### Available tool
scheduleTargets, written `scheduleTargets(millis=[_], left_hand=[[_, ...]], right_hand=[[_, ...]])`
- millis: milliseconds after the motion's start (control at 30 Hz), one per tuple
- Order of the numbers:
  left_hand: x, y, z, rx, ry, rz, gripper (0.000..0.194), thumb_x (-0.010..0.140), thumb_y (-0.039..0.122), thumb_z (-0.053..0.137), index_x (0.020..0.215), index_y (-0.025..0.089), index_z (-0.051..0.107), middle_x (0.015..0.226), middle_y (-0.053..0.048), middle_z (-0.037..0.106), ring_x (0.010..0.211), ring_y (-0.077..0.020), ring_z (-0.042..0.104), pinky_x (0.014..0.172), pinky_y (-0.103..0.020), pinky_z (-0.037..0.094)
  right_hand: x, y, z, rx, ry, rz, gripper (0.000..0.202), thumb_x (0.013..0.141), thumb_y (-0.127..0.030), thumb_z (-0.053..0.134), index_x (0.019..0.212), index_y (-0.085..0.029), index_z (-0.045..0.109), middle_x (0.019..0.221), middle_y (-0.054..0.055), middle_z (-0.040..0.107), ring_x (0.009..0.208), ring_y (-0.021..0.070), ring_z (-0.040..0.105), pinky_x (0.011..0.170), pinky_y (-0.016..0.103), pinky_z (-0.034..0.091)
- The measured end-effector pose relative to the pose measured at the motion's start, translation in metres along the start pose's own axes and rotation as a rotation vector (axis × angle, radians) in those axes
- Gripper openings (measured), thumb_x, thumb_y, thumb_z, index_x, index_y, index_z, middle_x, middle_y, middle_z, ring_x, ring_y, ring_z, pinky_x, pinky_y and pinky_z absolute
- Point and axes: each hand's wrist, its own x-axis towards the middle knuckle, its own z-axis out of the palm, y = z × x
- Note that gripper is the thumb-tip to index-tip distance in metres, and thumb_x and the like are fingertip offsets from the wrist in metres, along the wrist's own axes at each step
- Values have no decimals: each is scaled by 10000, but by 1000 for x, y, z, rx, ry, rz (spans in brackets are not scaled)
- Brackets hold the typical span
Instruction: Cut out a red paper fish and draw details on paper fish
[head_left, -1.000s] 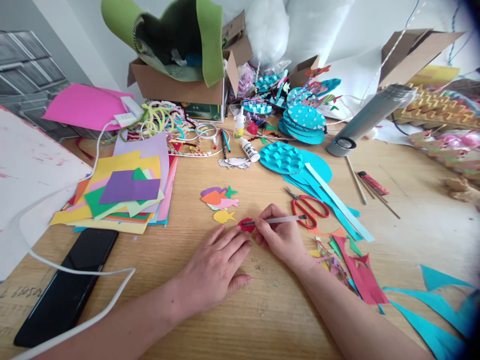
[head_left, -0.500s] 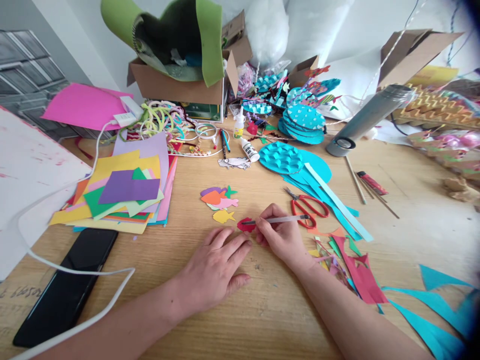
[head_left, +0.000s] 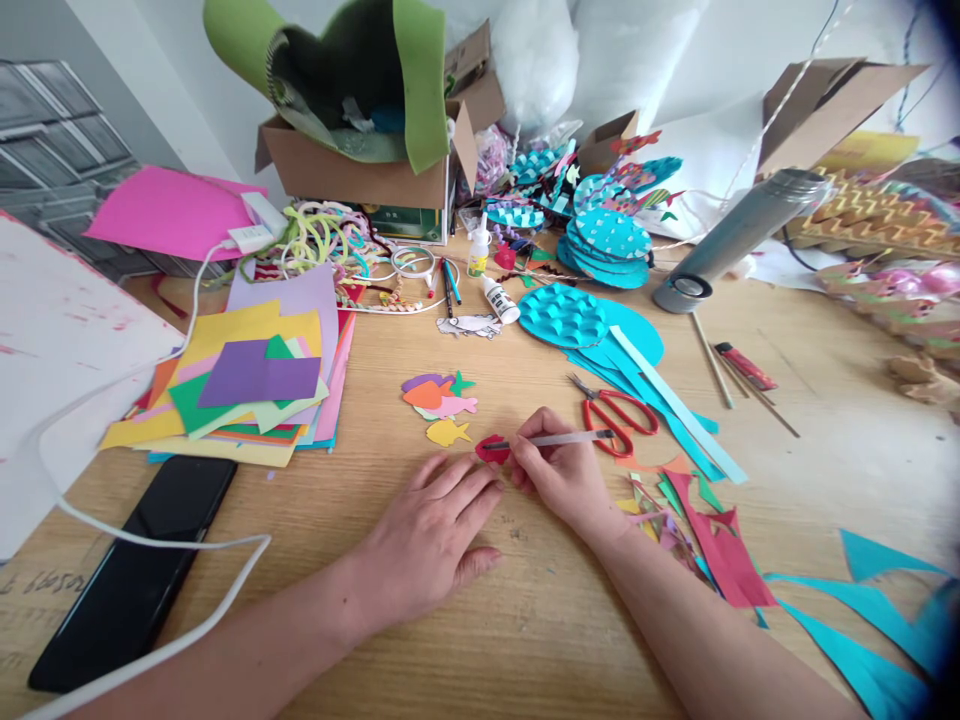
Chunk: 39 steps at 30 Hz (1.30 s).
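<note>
A small red paper fish lies on the wooden table, partly covered by my fingers. My right hand grips a slim pen, its tip resting over the red fish. Flat on the table, my left hand has its fingers spread, with fingertips at the fish's lower edge. Just beyond is a yellow paper fish, and behind it orange, pink and purple paper fish overlap beside a green cutout. Red-handled scissors lie right of my right hand.
Stacked coloured paper and a black phone lie left, crossed by a white cable. Glue bottles, blue paper discs and a metal flask stand or lie beyond. Paper scraps lie right.
</note>
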Motion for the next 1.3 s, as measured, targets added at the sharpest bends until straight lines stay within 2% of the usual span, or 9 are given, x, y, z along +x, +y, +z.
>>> scheduleTargets(millis=[267, 533, 833, 1033, 1300], left_hand=[[-1, 0, 0, 3, -25, -5, 515, 959, 471, 401, 1362, 155, 460, 1432, -104, 474, 1373, -265, 334, 1137, -486, 224], [-1, -1, 1, 17, -28, -4, 520, 962, 483, 389, 1362, 160, 459, 1444, -92, 465, 1386, -257, 325, 1152, -469, 195], [-1, -1, 0, 28, -31, -3, 522, 965, 489, 378, 1357, 155, 467, 1446, -87, 467, 1386, -255, 326, 1153, -464, 190], [-2, 0, 0, 29, -48, -5, 524, 973, 491, 350, 1364, 159, 456, 1465, -82, 443, 1405, -246, 292, 1162, -464, 155], [-1, 0, 0, 30, -39, -7, 521, 969, 488, 359, 1359, 159, 464, 1440, -88, 471, 1384, -260, 324, 1160, -479, 157]], right_hand=[[0, 2, 0, 3, -16, -5, 238, 836, -363, 602, 719, -221, 451, 506, -40, 548, 408, 109, 505, 382, 205, 364], [0, -3, 1, 4, 9, 23, 260, 787, -377, 645, 696, -225, 454, 514, -36, 561, 407, 118, 517, 371, 210, 367], [-1, -2, 1, -12, 25, 21, 194, 792, -278, 616, 698, -227, 453, 516, -45, 549, 412, 119, 525, 379, 212, 381], [-1, -2, 1, 1, 21, 23, 191, 805, -278, 604, 709, -226, 448, 498, -50, 539, 397, 111, 508, 371, 202, 364], [0, 1, 0, -4, 8, -10, 201, 827, -305, 598, 717, -216, 455, 499, -47, 541, 400, 106, 508, 372, 195, 362]])
